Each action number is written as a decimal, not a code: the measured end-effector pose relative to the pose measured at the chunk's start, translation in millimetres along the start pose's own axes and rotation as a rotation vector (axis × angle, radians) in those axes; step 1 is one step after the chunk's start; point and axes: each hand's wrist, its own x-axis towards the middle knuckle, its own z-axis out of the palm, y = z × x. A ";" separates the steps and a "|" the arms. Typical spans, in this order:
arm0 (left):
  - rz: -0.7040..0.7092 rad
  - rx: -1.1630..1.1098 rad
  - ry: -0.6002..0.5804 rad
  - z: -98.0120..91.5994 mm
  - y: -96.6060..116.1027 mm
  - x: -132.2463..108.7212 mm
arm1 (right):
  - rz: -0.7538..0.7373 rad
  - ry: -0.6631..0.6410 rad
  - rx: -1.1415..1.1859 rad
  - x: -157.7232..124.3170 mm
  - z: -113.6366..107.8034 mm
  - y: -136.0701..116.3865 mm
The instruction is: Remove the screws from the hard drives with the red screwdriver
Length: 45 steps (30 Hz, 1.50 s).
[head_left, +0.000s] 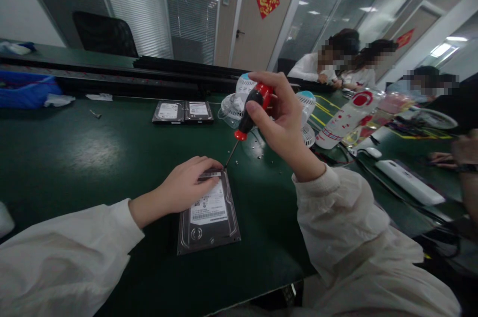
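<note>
A hard drive [220,230] with a white label lies flat on the dark green table. My left hand [188,183] holds it from the left, thumb across the label and fingers over its far end. My right hand [278,112] is closed around the black and red handle of a screwdriver [245,118]. The shaft slants down to the left, and its tip meets the drive's far right corner. Whether the tip sits in a screw is too small to tell. Several small screws [259,156] are scattered on the table beyond the drive.
Two more hard drives [182,112] lie farther back. White fans [244,88] stand behind the screwdriver. To the right are a white bottle [349,117], a power strip [410,182] and cables. A blue bin [28,90] is at the far left. Other people sit across the table and at right.
</note>
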 end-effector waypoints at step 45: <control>-0.095 -0.025 0.007 3.0 -2.9 -1.5 | -0.034 -0.488 -0.518 -137.5 -58.8 -64.7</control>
